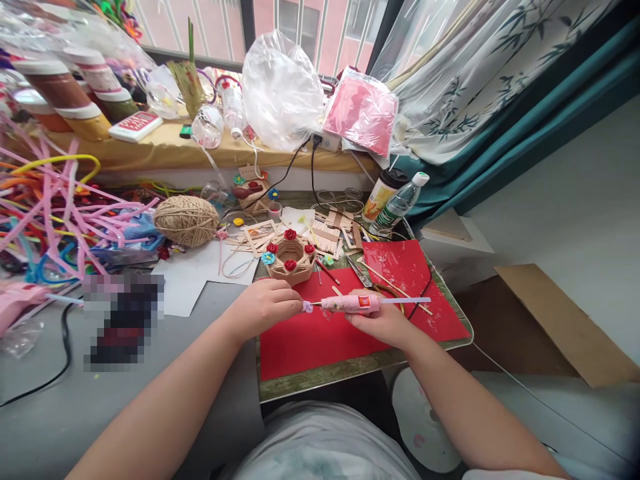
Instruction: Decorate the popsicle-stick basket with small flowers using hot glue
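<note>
My right hand point(376, 324) is closed around a pink hot glue gun point(350, 304), its nozzle pointing left and a pale glue stick point(407, 301) jutting from its back. Pinched in the fingers of my left hand point(265, 307) is a small light-purple flower point(307, 307), at the nozzle tip. Whether glue is coming out is too small to see. Just beyond my hands stands a basket of wooden craft sticks point(291, 273), with red roses and a blue flower around its rim. Red paper point(310, 347) lies beneath the glue gun.
Pliers point(359, 272), loose sticks and a cord lie right of the basket. Behind are a water bottle point(400, 203), a printed cup point(383, 193) and stacked craft sticks point(327, 237). A twine ball point(186, 221) and pink pipe cleaners point(55, 207) sit at left.
</note>
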`<state>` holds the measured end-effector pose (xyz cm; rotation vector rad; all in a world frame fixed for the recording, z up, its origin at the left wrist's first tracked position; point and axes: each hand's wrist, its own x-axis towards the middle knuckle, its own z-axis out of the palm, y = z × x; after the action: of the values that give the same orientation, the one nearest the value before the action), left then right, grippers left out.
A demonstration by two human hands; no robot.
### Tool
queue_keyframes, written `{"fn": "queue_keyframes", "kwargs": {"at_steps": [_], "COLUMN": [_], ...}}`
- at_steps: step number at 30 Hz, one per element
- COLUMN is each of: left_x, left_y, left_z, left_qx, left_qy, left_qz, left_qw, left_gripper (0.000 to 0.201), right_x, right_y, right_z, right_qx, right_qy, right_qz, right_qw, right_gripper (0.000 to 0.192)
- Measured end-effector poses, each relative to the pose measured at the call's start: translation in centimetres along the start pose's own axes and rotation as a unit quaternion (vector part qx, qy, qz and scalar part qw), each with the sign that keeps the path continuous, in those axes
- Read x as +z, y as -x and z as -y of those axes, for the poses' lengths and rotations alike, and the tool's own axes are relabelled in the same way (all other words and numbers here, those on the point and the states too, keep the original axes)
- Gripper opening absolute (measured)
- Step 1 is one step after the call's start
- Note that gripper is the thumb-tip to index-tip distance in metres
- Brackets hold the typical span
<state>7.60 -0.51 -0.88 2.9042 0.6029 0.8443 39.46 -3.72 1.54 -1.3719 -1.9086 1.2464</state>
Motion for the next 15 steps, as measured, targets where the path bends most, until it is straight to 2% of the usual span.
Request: {"fn": "queue_keyframes", "kwargs": {"at_steps": [3, 7, 15], "left_x": [-0.13, -0.14, -0.03], "left_y": [-0.03, -0.08, 0.05], "left_z": [-0.02, -0.06, -0.07], "left_qx": [0.005, 0.007, -0.001], "left_qy": [0.001, 0.005, 0.013], "left_qz": [-0.002, -0.008, -0.005], "left_qw": [1.000, 1.000, 1.000], "left_gripper": [0.013, 0.012, 0.012], "right_x": [0.10, 0.15, 0.28], "right_y": [-0.19, -0.40, -0.49], "right_z": [-0.17, -0.37, -0.48], "right_qx": [0.008, 0.002, -0.001], "right_qy": [0.005, -0.001, 0.006], "right_qz": [0.019, 0.019, 0.002], "right_qw": [1.000, 1.000, 1.000], "right_gripper": [0.006, 0.002, 0.007]}}
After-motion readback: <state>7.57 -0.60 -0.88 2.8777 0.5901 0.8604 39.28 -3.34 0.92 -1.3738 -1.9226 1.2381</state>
